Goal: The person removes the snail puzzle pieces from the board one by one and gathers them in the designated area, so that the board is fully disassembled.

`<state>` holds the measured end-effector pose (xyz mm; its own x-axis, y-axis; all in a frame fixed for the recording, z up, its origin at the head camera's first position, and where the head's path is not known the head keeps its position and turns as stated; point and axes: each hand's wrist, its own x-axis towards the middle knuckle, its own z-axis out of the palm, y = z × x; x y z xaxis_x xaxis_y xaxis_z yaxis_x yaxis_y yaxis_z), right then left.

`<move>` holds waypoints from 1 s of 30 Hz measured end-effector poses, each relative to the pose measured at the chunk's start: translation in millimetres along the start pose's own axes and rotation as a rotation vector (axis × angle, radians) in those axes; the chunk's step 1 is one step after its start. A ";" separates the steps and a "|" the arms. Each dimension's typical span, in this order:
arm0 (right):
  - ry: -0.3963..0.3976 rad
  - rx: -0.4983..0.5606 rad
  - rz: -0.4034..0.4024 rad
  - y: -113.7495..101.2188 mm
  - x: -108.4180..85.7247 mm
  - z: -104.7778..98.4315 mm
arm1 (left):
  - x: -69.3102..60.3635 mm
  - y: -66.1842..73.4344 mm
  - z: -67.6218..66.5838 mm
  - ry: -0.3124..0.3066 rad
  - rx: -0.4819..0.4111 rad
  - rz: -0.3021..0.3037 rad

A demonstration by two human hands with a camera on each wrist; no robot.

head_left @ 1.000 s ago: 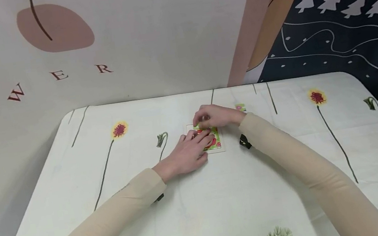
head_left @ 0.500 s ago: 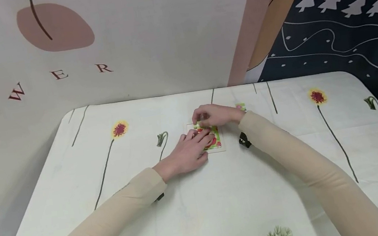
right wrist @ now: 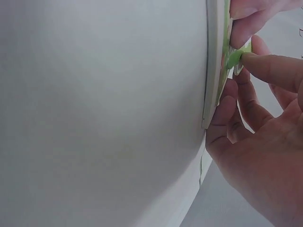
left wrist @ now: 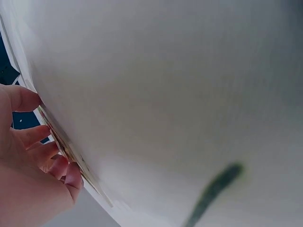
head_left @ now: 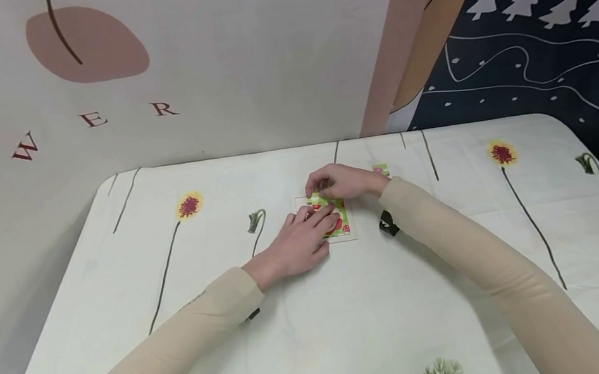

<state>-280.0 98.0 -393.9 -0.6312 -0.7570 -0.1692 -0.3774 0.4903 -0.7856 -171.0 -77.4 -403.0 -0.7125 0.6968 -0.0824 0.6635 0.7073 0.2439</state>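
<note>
A small flat picture in green and red (head_left: 345, 228) lies in a pale thin frame (head_left: 354, 236) at mid-table, partly covered by both hands. My left hand (head_left: 295, 246) rests on it from the lower left, its fingers spread; the left wrist view shows that hand (left wrist: 28, 165) at the frame's edge. Over the picture's far edge is my right hand (head_left: 346, 182), fingers bent. In the right wrist view this hand (right wrist: 265, 137) pinches a small green piece (right wrist: 235, 58) between thumb and fingers, tilted up from the picture. Whether the piece touches the picture cannot be told.
Another small green and pink piece (head_left: 380, 169) lies on the table just behind the right wrist. The white tablecloth (head_left: 320, 337) has printed flowers and stems. A pale printed wall covering (head_left: 258, 58) and a dark one with white trees (head_left: 562, 48) stand behind the table.
The right thumb has shifted slightly to the right, so that more green shows at the picture's far edge. The left hand has stayed in place.
</note>
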 end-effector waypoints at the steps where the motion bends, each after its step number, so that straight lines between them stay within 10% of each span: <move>1: 0.001 0.000 0.001 0.1 0.1 0.1 | -0.2 -0.1 0.2 0.003 -0.001 0.002; 30: 0.128 0.092 0.065 10.7 -13.3 -15.9 | 0.4 -1.5 -0.2 -0.018 0.014 0.017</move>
<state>-286.5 120.2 -390.6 -0.7359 -0.6606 -0.1486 -0.2730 0.4903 -0.8277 -172.3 -78.2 -403.2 -0.6967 0.7109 -0.0961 0.6790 0.6967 0.2315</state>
